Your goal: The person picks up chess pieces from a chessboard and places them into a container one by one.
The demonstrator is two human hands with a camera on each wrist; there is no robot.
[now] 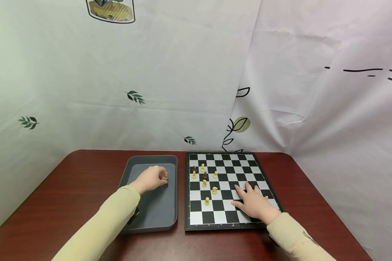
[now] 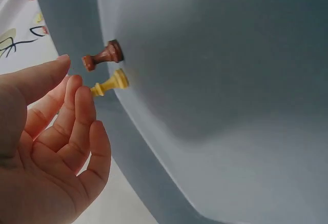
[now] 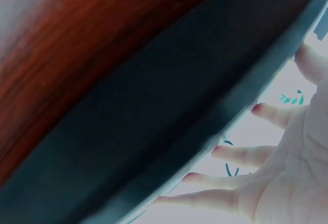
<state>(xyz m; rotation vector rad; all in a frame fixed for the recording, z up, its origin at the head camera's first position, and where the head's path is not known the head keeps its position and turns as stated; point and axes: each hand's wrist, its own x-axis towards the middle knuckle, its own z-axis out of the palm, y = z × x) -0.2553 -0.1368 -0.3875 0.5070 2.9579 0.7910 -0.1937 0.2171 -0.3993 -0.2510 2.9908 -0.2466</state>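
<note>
My left hand (image 1: 152, 177) reaches into the grey tray (image 1: 150, 219). In the left wrist view its fingertips are at the top of a yellow chess piece (image 2: 111, 83), while the thumb (image 2: 48, 79) stays apart from it. A dark brown chess piece (image 2: 106, 55) stands beside the yellow one. Both have their bases on the tray floor. On the right side of the black-and-white chessboard (image 1: 220, 217) lies my right hand (image 1: 254, 204), palm down with fingers spread. It grips nothing.
Several yellow pieces and two brown pieces (image 1: 205, 175) stand on the board's left half. Tray and board lie side by side on a reddish-brown table (image 1: 85, 177). A white printed cloth (image 1: 183, 72) hangs behind.
</note>
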